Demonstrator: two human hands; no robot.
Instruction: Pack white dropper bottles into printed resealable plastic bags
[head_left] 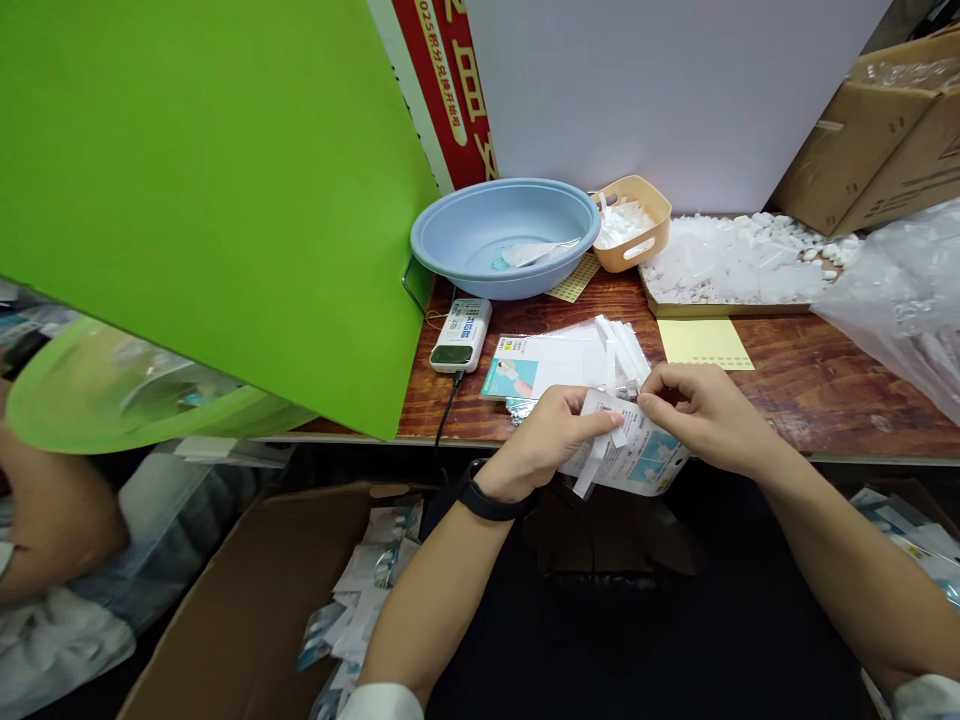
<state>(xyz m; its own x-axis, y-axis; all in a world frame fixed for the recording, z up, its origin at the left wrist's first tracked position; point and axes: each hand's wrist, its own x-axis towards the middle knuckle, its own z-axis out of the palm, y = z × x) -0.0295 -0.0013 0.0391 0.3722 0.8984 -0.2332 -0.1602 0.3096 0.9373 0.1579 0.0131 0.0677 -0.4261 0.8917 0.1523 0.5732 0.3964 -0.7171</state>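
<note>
My left hand [544, 440] and my right hand [701, 410] both pinch a small white printed packet [637, 455] just past the near edge of the wooden table [825, 380]. A white strip hangs from the packet between my fingers. Behind my hands lies a fanned stack of the same packets [562, 365] on the table. A black band sits on my left wrist.
A blue basin [480, 235], a beige basket [634, 235] of white bits, a tray of white plastic pieces [742, 265], a yellow pad [703, 343] and a small white device [461, 335] stand behind. A green board [202, 190] rises left. A cardboard box [247, 610] of packets sits below.
</note>
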